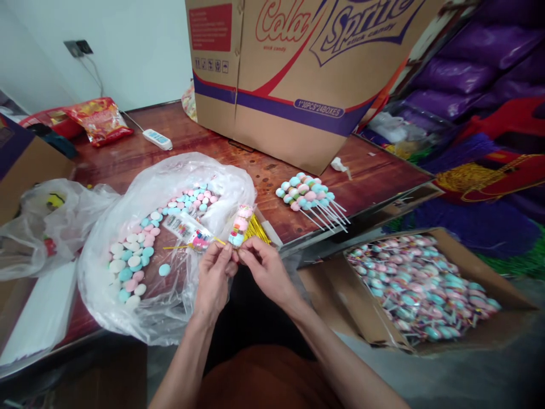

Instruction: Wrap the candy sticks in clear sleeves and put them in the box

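Observation:
A candy skewer (241, 222) in a clear wrapper, with pink and blue pieces, stands upright between my two hands at the table's near edge. My left hand (216, 271) pinches the gathered lower end of the wrapper. Close against it, my right hand (264, 266) also has its fingers closed at that end. A gold twist tie (219, 241) shows by my left fingertips; which fingers grip it is hidden. Behind the right hand lies a bundle of gold twist ties (258, 228). Printed clear wrappers (187, 230) lie left of the skewer.
A large plastic bag (102, 284) holds loose pastel candies (136, 261). Unwrapped skewers (307, 193) with white sticks lie at the table's right. Below right, an open carton (502, 335) holds many wrapped ones. A tall cardboard box (272, 102) stands behind; white sticks (40, 312) lie left.

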A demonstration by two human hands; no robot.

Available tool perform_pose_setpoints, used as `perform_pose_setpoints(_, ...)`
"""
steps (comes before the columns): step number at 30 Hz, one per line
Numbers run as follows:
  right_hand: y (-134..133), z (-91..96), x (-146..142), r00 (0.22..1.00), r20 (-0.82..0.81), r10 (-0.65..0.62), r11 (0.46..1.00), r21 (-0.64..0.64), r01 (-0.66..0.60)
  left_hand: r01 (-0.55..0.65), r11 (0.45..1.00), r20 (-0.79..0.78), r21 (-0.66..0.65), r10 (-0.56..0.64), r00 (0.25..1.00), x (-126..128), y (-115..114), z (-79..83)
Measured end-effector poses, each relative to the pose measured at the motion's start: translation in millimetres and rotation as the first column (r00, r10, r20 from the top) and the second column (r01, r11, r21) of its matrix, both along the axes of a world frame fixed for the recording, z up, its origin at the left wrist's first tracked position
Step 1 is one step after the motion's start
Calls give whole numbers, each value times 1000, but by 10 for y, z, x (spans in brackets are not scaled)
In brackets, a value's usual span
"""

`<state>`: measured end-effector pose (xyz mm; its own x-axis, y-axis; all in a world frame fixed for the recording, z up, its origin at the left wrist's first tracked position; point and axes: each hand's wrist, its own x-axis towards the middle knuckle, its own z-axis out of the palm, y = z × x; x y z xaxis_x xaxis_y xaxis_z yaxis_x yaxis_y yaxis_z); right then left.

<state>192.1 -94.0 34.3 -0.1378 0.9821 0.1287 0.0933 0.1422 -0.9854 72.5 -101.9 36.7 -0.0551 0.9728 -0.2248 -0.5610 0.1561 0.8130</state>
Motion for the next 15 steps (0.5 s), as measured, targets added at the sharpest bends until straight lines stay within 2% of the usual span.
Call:
perform_pose_setpoints(4,-7,0,48,997,-74,22,999,-25,-24,130,987,133,-89,-118,984,-54,1,99)
perform_pose_setpoints(6,3,29,92,993,-99,59,998,-8,-60,243,959,235,-148,-204,950,-100,-18,148)
perform_pose_setpoints(8,19,72,139,984,-98,147,989,35,-144,356,915,321,-188,-286,903,-137,-40,182)
perform_pose_setpoints(10,31,105,170,977,-41,211,974,91,-206,418,886,328,-202,-342,881,-140,-60,194)
perform_pose_setpoints(12,26,113,169,985,66,159,971,169,-168,365,913,216,-182,-325,921,-98,-75,178)
perform_pose_setpoints(15,-11,95,129,980,185,-68,955,295,10,140,989,-77,-48,-143,987,20,-105,116)
